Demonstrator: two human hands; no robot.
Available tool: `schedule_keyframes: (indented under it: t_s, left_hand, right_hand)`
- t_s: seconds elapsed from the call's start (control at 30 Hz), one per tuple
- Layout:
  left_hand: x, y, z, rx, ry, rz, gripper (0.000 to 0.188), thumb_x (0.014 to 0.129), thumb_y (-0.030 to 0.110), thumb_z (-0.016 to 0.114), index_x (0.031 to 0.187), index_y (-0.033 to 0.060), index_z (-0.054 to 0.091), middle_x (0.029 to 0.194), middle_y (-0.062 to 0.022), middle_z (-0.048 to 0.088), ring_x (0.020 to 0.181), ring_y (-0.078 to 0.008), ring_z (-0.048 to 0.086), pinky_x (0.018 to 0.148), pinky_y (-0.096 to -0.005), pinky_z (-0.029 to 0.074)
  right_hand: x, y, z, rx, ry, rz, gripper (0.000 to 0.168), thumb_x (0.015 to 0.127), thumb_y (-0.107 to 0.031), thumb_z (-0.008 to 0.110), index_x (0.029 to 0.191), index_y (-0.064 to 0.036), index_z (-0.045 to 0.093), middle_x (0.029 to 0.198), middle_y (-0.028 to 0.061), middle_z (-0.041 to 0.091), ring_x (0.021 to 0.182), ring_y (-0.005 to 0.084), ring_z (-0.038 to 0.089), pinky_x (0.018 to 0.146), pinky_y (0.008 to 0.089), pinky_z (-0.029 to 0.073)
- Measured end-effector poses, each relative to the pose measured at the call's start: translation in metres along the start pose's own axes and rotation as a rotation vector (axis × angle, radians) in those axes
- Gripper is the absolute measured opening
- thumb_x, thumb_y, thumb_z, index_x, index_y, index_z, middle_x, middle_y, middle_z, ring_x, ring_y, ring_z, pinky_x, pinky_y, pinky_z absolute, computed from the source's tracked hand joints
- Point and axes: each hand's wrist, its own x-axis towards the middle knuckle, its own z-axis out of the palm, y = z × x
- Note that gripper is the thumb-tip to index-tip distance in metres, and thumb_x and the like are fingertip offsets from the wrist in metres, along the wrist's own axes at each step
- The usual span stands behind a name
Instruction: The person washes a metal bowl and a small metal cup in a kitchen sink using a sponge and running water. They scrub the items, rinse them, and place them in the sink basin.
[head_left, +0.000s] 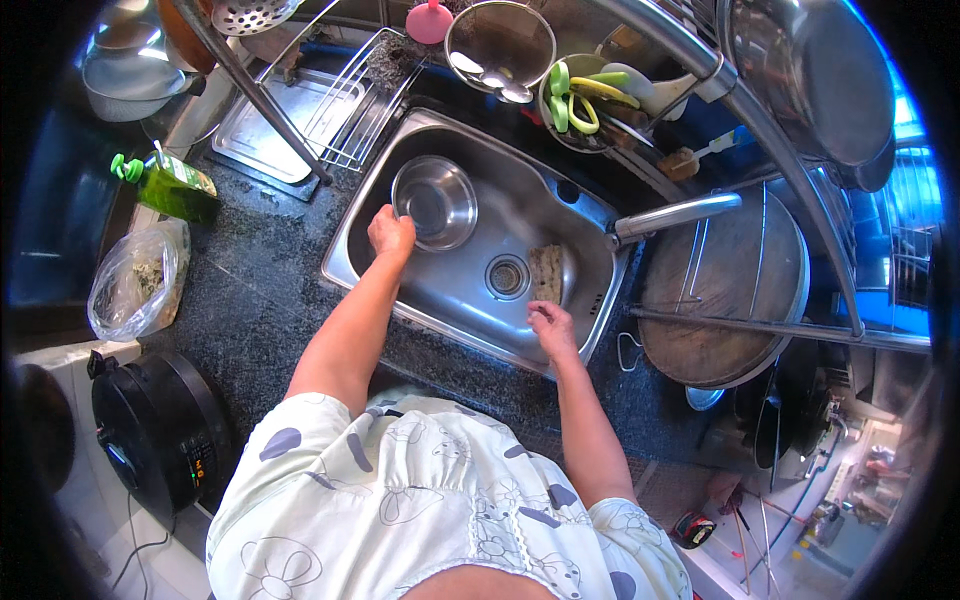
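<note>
A stainless steel sink (480, 307) lies before me. My left hand (391, 234) grips the near left rim of a metal bowl (439, 202), which sits in the sink's left part. The bowl looks tilted a little; whether it holds water I cannot tell. My right hand (551, 324) hovers over the sink's near right side, fingers curled slightly apart. Just beyond its fingertips a worn brownish cloth or scouring pad (546, 271) rests in the basin. Beside that pad is the round drain strainer (507, 277).
A faucet (675, 217) reaches over the right rim. Further right lies a round wooden chopping board (720, 292) behind metal rack bars. On the left counter stand a green pump bottle (176, 186), a plastic bag (142, 279) and a black electric cooker (161, 435). A utensil holder (581, 139) stands behind the sink.
</note>
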Motion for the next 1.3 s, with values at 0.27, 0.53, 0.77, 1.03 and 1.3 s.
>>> schedule_keyframes:
  t_s: [0.27,0.53,0.77,1.03,1.3]
  left_hand:
    - [-0.053,0.015,0.011,0.0,-0.363,0.05,0.02,0.069,0.012,0.058,0.086,0.002,0.061,0.078,-0.0204,0.063,0.077,-0.0342,0.064,0.07,-0.0433,0.051]
    - [-0.074,-0.014,0.081,0.17,-0.74,-0.231,0.04,0.073,0.008,0.06,0.112,0.0054,0.06,0.107,-0.0203,0.063,0.082,-0.0291,0.067,0.069,-0.0393,0.055]
    - [-0.065,-0.017,0.089,-0.355,-0.403,-0.556,0.028,0.078,0.014,0.061,0.104,0.002,0.059,0.093,-0.0146,0.065,0.066,-0.0274,0.065,0.051,-0.0385,0.055]
    - [-0.028,0.001,0.05,-0.518,0.036,-0.766,0.02,0.078,0.007,0.052,0.095,-0.0021,0.058,0.086,-0.0187,0.062,0.061,-0.0259,0.064,0.041,-0.0351,0.052]
    - [-0.069,-0.006,0.086,-0.002,-0.42,-0.2,0.025,0.075,0.01,0.055,0.097,0.0042,0.064,0.095,-0.0182,0.066,0.087,-0.0323,0.066,0.075,-0.0388,0.053]
  right_hand:
    - [0.004,-0.005,-0.015,0.345,0.046,0.232,0.02,0.089,-0.008,0.055,0.106,0.0,0.061,0.095,0.0079,0.064,0.079,0.0139,0.063,0.065,0.0219,0.049]
    - [-0.01,0.0,-0.015,0.333,0.009,0.274,0.021,0.089,-0.009,0.055,0.108,-0.001,0.06,0.095,0.0071,0.064,0.082,0.0134,0.063,0.067,0.0218,0.05]
    - [-0.016,0.006,-0.017,0.367,-0.003,0.258,0.022,0.089,-0.01,0.057,0.108,-0.001,0.06,0.096,0.0077,0.064,0.082,0.0138,0.063,0.069,0.0222,0.05]
    - [-0.018,0.004,-0.013,0.381,-0.027,0.236,0.022,0.089,-0.012,0.058,0.108,-0.001,0.06,0.097,0.0082,0.064,0.084,0.0145,0.063,0.07,0.0227,0.05]
    - [-0.015,0.007,-0.007,0.355,-0.041,0.251,0.022,0.089,-0.01,0.057,0.108,0.0,0.061,0.097,0.0079,0.064,0.082,0.0144,0.063,0.068,0.0226,0.05]
